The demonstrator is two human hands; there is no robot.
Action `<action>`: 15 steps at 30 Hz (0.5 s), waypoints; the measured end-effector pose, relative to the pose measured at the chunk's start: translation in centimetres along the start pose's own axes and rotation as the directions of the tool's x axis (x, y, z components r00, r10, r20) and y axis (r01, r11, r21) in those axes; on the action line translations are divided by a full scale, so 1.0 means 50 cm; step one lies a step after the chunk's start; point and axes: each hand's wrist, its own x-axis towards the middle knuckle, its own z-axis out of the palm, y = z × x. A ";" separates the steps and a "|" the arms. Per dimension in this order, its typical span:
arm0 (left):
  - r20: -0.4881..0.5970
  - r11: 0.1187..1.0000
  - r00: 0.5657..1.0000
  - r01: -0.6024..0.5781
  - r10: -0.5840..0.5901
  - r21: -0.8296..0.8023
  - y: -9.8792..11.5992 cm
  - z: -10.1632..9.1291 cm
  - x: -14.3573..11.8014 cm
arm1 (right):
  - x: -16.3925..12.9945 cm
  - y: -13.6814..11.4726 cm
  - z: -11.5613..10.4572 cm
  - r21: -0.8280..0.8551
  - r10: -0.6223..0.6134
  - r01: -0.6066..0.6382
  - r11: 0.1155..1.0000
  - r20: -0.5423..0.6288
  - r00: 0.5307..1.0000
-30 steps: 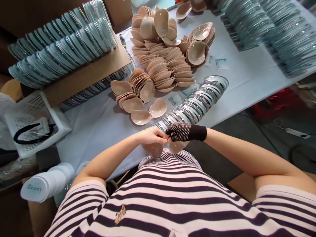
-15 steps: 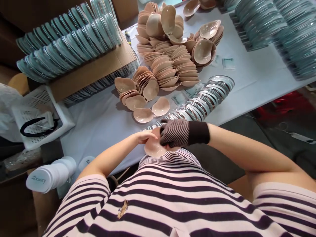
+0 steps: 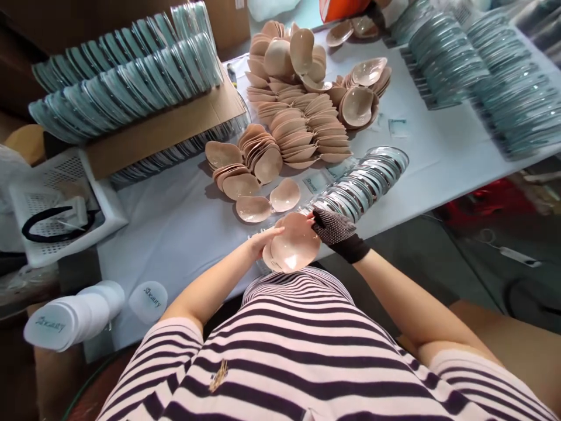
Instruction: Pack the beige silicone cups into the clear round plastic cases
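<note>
A glossy beige adhesive bra [image 3: 295, 244] is held up in front of my striped shirt, its cups folded one over the other. Bare-skinned, my left hand [image 3: 264, 240] grips its left side. My right hand [image 3: 333, 229], in a dark dotted glove with bare fingertips, pinches its upper right edge. Just beyond my hands, an opened-out beige bra [image 3: 272, 201] lies with both cups upward on the table. A row of clear plastic cases [image 3: 363, 181] runs from near my right hand toward the back right.
Stacked beige cups [image 3: 307, 126] cover the table's middle. Clear cases fill a carton [image 3: 166, 117] at left and stand in rows [image 3: 451, 58] at right. A white basket [image 3: 105, 204] and printed white oval cards [image 3: 76, 316] sit at the left edge.
The bra has turned so that a shiny cup faces up. My right hand has moved from across it to its upper right edge. The view has shifted slightly.
</note>
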 end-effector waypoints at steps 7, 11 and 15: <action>0.004 0.990 0.996 0.087 -0.087 -0.107 -0.045 -0.038 0.031 | 0.042 -0.007 0.054 0.116 0.037 -0.038 0.993 0.011 0.999; -0.117 0.987 0.992 -0.071 0.055 -0.143 -0.051 -0.020 0.049 | 0.063 0.000 0.059 0.119 0.073 -0.069 0.990 -0.022 0.997; -0.206 0.961 0.974 -0.145 0.096 -0.236 -0.051 -0.004 0.070 | 0.100 0.014 0.065 0.207 0.069 -0.067 0.976 -0.003 0.998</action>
